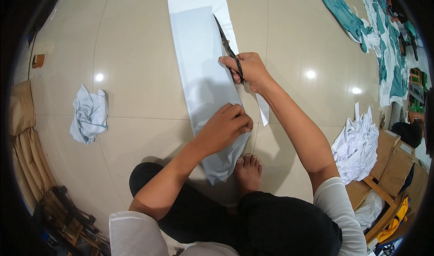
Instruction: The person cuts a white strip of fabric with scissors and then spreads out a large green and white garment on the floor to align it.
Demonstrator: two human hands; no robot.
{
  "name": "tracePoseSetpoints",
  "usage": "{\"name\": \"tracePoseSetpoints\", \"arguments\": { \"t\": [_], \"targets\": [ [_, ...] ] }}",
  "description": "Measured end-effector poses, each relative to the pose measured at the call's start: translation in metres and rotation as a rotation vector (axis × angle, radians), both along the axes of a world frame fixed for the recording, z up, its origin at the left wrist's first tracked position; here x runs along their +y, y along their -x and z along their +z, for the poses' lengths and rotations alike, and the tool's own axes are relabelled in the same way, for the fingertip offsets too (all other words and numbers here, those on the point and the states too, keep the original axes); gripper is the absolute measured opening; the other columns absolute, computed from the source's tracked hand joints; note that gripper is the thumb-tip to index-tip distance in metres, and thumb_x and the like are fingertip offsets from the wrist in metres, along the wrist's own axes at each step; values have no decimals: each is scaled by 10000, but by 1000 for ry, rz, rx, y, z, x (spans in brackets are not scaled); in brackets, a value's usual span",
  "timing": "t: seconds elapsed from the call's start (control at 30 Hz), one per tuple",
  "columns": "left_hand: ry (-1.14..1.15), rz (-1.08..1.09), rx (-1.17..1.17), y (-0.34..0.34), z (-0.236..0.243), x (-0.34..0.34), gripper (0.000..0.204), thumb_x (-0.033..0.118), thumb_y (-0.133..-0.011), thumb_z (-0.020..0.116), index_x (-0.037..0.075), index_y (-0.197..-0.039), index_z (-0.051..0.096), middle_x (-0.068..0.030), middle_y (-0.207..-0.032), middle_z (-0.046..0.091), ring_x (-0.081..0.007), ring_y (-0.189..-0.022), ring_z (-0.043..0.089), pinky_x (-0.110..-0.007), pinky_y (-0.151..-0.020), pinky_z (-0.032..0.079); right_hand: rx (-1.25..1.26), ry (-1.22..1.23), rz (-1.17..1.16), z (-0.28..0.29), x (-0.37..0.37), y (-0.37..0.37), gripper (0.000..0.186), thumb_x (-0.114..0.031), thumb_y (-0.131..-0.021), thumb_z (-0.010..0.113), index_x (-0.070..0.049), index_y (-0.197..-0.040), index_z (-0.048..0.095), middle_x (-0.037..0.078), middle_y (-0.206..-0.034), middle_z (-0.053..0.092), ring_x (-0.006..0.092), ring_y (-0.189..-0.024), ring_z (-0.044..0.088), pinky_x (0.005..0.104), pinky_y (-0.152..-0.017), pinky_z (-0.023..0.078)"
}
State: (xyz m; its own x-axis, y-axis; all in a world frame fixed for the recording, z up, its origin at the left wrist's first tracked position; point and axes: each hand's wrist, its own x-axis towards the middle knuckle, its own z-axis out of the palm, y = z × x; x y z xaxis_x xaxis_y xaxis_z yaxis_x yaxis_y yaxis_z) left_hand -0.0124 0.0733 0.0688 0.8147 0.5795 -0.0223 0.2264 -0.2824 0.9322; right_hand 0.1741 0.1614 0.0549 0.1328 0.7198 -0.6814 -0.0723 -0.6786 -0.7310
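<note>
A long piece of white cloth (190,52) lies lengthwise in front of me on the tiled floor, with a greyer layer over much of it. My right hand (251,69) grips black scissors (228,49) by the handles. Their blades point away from me along the cloth's right side, the tip at the greyer layer's far right corner. Nearer to me, my left hand (226,125) has its fingers curled and pinches the cloth's right edge. From under my right wrist a narrow white strip (263,110) sticks out.
A crumpled pale cloth (89,113) sits on the left. To the right are a heap of white fabric (357,145) and cardboard boxes (393,165). Green and white garments (346,16) spread at the far right. My bare foot (248,172) is beside the cloth's near end.
</note>
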Motion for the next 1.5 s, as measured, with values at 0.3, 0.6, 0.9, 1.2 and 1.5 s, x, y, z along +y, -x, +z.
{"name": "tracePoseSetpoints", "arguments": {
  "t": [0.3, 0.6, 0.9, 1.2, 1.5],
  "targets": [
    [15, 0, 16, 0, 1, 0, 84, 142, -962, 744, 85, -1017, 714, -75, -1043, 573, -304, -1054, 574, -444, -940, 490, -27, 13, 15, 2, 6, 1, 359, -297, -857, 882, -70, -765, 620, -2, -619, 563, 83, -464, 509, 250, -433, 410],
    [16, -7, 17, 0, 2, 0, 85, 147, -969, 739, 83, -1019, 714, -76, -1044, 569, -306, -1055, 569, -445, -942, 486, 22, -17, -40, -4, 4, 3, 362, -221, -838, 905, -42, -760, 601, 28, -628, 573, 101, -468, 518, 274, -400, 387],
    [18, -25, 22, 0, -2, 1, 93, 153, -979, 734, 75, -1024, 711, -89, -1047, 579, -325, -1067, 571, -446, -963, 485, 54, 34, -78, 2, 1, 7, 349, -228, -845, 882, -58, -733, 598, 29, -603, 570, 119, -462, 510, 288, -429, 379],
    [31, -29, 43, 0, 2, 1, 86, 133, -972, 737, 77, -1031, 710, -87, -1074, 586, -328, -1112, 584, -455, -981, 493, 55, -23, -43, -1, 15, 12, 342, -266, -855, 855, -95, -724, 589, -5, -615, 537, 108, -471, 511, 274, -439, 384],
    [19, -24, 31, 1, -2, 0, 83, 118, -958, 744, 90, -1031, 715, -86, -1083, 580, -321, -1127, 583, -452, -988, 493, 87, -29, -89, -3, 19, 21, 341, -253, -875, 853, -88, -722, 598, 1, -622, 549, 105, -478, 515, 278, -444, 400]
  ]
}}
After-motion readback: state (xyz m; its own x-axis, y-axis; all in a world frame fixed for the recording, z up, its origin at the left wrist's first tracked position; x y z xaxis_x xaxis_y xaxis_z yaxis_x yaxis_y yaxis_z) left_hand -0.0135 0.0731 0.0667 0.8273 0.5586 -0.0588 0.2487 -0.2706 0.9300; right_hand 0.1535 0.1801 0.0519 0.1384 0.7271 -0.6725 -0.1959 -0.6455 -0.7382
